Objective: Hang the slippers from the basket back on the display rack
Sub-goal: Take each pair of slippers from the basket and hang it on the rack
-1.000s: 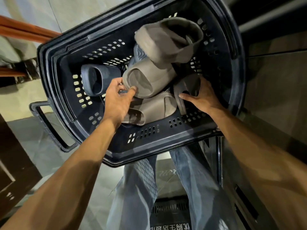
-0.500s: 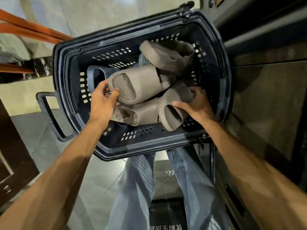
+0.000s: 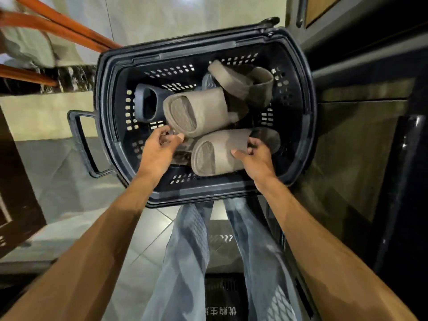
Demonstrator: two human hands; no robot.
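Slipper (image 3: 217,154) in R hand (image 3: 257,156) more level vs before

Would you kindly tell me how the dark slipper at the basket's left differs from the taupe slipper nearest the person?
The dark slipper is near-black, the near taupe slipper grey-brown. The dark slipper lies untouched by the left wall; the right hand grips the near taupe slipper. Both are chunky slides inside the basket.
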